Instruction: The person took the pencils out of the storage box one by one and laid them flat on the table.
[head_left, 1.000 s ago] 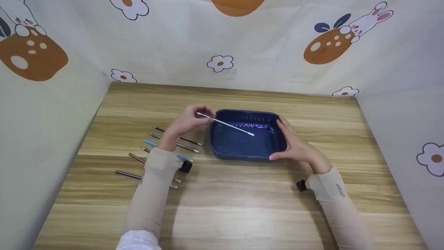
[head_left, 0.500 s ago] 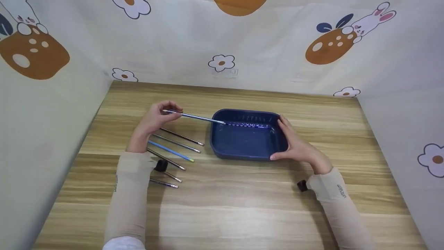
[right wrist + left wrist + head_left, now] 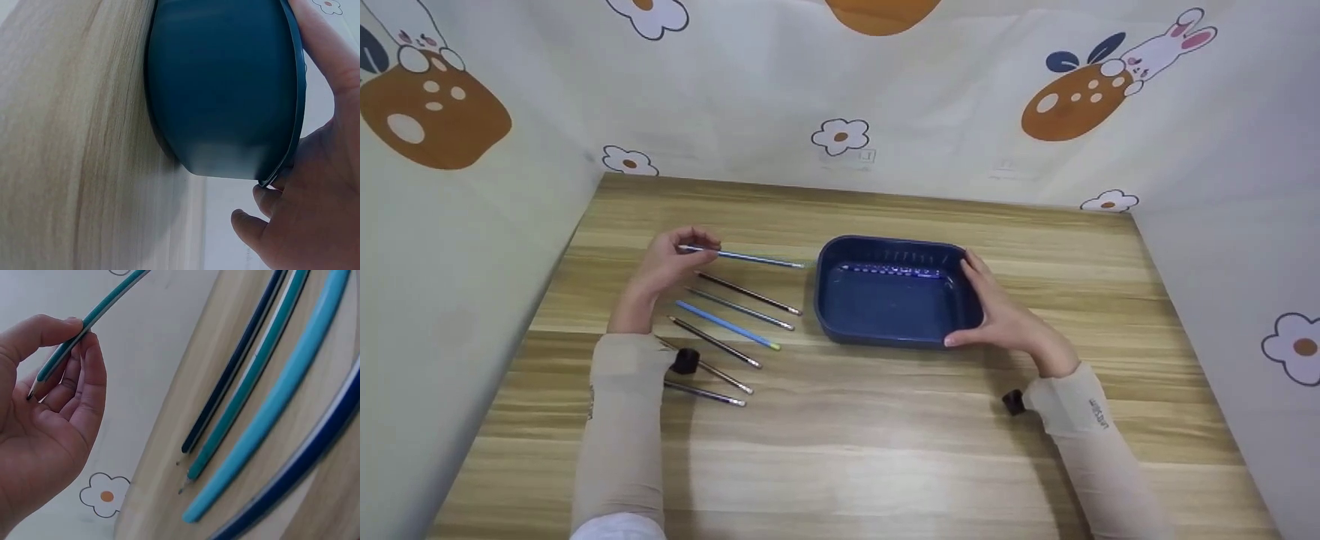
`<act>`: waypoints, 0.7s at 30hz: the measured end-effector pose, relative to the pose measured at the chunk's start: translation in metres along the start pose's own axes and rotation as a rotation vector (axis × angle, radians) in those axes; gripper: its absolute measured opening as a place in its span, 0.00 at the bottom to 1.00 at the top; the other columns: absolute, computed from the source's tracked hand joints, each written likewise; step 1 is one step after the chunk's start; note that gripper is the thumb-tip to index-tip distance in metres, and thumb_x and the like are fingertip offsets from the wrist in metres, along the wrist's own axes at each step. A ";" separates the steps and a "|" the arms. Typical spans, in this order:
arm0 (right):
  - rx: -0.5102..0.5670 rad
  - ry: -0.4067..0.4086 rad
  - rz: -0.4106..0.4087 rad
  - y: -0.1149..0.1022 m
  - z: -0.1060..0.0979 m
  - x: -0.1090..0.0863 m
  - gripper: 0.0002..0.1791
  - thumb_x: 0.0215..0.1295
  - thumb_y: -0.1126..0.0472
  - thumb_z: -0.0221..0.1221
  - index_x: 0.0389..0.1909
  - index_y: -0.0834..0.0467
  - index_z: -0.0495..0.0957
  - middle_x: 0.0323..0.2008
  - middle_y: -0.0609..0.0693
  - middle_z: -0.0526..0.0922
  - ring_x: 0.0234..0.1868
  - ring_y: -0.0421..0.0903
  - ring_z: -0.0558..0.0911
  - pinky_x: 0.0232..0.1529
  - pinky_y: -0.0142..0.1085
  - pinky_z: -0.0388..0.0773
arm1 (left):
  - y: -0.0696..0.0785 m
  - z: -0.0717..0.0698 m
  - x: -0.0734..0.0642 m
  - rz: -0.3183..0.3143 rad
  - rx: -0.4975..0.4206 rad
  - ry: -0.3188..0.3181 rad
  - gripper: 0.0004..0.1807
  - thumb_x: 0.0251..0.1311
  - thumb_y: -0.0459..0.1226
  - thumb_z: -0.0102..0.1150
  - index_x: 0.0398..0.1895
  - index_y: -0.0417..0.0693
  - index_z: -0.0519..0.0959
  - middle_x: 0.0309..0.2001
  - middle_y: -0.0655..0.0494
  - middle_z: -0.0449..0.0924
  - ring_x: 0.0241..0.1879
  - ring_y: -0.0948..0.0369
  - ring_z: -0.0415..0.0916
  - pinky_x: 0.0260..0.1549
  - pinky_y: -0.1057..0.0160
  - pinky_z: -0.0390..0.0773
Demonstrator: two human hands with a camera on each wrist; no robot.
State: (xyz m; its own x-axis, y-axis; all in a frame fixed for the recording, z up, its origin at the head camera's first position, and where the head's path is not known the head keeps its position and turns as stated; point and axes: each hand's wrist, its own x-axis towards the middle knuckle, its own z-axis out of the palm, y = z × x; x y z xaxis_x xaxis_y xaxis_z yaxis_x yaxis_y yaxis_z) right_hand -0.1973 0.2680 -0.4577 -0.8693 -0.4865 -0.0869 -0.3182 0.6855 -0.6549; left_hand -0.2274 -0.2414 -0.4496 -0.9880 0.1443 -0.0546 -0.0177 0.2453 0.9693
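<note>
My left hand (image 3: 671, 261) pinches a striped pencil (image 3: 761, 260) between thumb and fingers. In the left wrist view the pencil (image 3: 107, 306) is teal and white, its dark tip toward the palm. In the head view its eraser end points right, just short of a dark blue plastic bin (image 3: 896, 343). My right hand (image 3: 1005, 315) grips the bin's right end, thumb at the front, fingers at the back. The right wrist view shows fingers at the rim of the bin (image 3: 225, 84). A purple patterned pencil (image 3: 892, 271) lies inside along the back wall.
Several pencils lie side by side on the wooden table (image 3: 885, 465), among them a light blue pencil (image 3: 727, 325) with a yellow-green end and a dark pencil (image 3: 748, 293). My left forearm partly covers the nearest ones. A patterned backdrop (image 3: 735, 90) rises behind the table.
My left hand has moved left with the striped pencil, whose eraser end was over the bin and is now left of it. The right hand and bin have stayed in place.
</note>
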 end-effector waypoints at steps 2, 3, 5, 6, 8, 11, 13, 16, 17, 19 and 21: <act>0.003 -0.003 0.002 0.000 0.000 0.000 0.71 0.44 0.47 0.77 0.79 0.64 0.40 0.80 0.60 0.32 0.80 0.61 0.36 0.77 0.61 0.42 | -0.003 -0.001 0.002 -0.021 0.027 -0.008 0.11 0.63 0.27 0.59 0.47 0.33 0.77 0.35 0.70 0.79 0.38 0.70 0.77 0.39 0.73 0.80; 0.006 -0.005 0.003 0.000 0.000 0.000 0.71 0.44 0.47 0.77 0.79 0.64 0.39 0.80 0.60 0.31 0.80 0.61 0.36 0.77 0.61 0.41 | -0.004 -0.001 0.003 -0.035 0.046 -0.017 0.11 0.63 0.27 0.58 0.48 0.32 0.77 0.36 0.69 0.79 0.39 0.69 0.77 0.40 0.72 0.80; 0.009 -0.005 0.002 0.000 0.000 -0.001 0.71 0.44 0.47 0.78 0.79 0.64 0.39 0.81 0.59 0.31 0.80 0.61 0.35 0.77 0.61 0.41 | -0.006 -0.001 0.004 -0.053 0.081 -0.040 0.13 0.63 0.28 0.57 0.50 0.31 0.76 0.38 0.66 0.79 0.41 0.67 0.78 0.42 0.71 0.79; 0.010 -0.005 0.002 0.000 0.000 -0.001 0.71 0.44 0.47 0.77 0.79 0.64 0.39 0.81 0.59 0.31 0.80 0.60 0.35 0.77 0.61 0.41 | -0.007 -0.001 0.006 -0.061 0.102 -0.056 0.13 0.63 0.28 0.57 0.50 0.31 0.76 0.39 0.65 0.79 0.41 0.66 0.78 0.43 0.71 0.79; 0.013 -0.007 0.003 0.000 0.000 -0.001 0.71 0.45 0.47 0.77 0.79 0.64 0.39 0.81 0.58 0.31 0.81 0.60 0.34 0.77 0.61 0.41 | -0.008 0.000 0.008 -0.068 0.139 -0.089 0.14 0.63 0.29 0.57 0.51 0.31 0.76 0.40 0.61 0.79 0.43 0.65 0.77 0.44 0.71 0.78; 0.008 -0.007 0.004 -0.001 0.000 0.000 0.71 0.45 0.46 0.77 0.79 0.64 0.39 0.81 0.58 0.31 0.81 0.60 0.35 0.77 0.61 0.42 | -0.009 0.002 0.013 -0.075 0.165 -0.138 0.14 0.63 0.29 0.57 0.51 0.31 0.76 0.42 0.57 0.79 0.43 0.65 0.76 0.45 0.72 0.77; 0.004 -0.004 0.005 0.000 0.000 0.000 0.71 0.45 0.46 0.77 0.79 0.64 0.39 0.81 0.58 0.31 0.80 0.60 0.35 0.77 0.61 0.42 | -0.009 0.004 0.017 -0.077 0.180 -0.167 0.14 0.63 0.28 0.57 0.51 0.31 0.76 0.43 0.52 0.80 0.43 0.65 0.75 0.44 0.73 0.76; 0.005 -0.002 0.008 0.000 0.000 0.000 0.71 0.45 0.46 0.77 0.79 0.64 0.39 0.81 0.59 0.31 0.80 0.61 0.35 0.77 0.61 0.42 | -0.011 0.007 0.024 -0.071 0.231 -0.203 0.14 0.61 0.26 0.57 0.50 0.31 0.77 0.46 0.44 0.80 0.43 0.64 0.75 0.41 0.74 0.76; 0.008 -0.001 0.008 0.000 0.000 0.000 0.71 0.45 0.46 0.77 0.79 0.64 0.39 0.81 0.59 0.31 0.80 0.61 0.35 0.77 0.61 0.42 | -0.011 0.008 0.026 -0.063 0.266 -0.210 0.14 0.61 0.26 0.57 0.50 0.31 0.77 0.46 0.42 0.80 0.43 0.63 0.75 0.40 0.75 0.75; 0.011 -0.001 0.007 0.001 0.000 0.000 0.71 0.45 0.46 0.77 0.79 0.64 0.39 0.80 0.60 0.31 0.80 0.61 0.35 0.77 0.61 0.42 | -0.013 0.009 0.030 -0.051 0.334 -0.221 0.13 0.61 0.25 0.57 0.49 0.32 0.78 0.47 0.40 0.81 0.43 0.61 0.75 0.39 0.75 0.74; 0.015 -0.003 0.007 0.001 0.000 0.000 0.71 0.45 0.46 0.77 0.79 0.64 0.39 0.80 0.60 0.31 0.80 0.61 0.35 0.77 0.61 0.42 | -0.015 0.012 0.033 -0.041 0.393 -0.222 0.12 0.61 0.25 0.56 0.48 0.33 0.79 0.47 0.39 0.81 0.44 0.58 0.76 0.40 0.74 0.74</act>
State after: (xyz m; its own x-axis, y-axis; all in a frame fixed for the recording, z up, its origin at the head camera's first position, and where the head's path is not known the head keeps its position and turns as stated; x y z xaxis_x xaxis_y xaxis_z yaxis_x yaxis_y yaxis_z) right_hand -0.1974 0.2682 -0.4581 -0.8706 -0.4830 -0.0940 -0.3061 0.6811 -0.6652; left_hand -0.2580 -0.2291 -0.4686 -0.9300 0.3189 -0.1826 0.0460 0.5939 0.8032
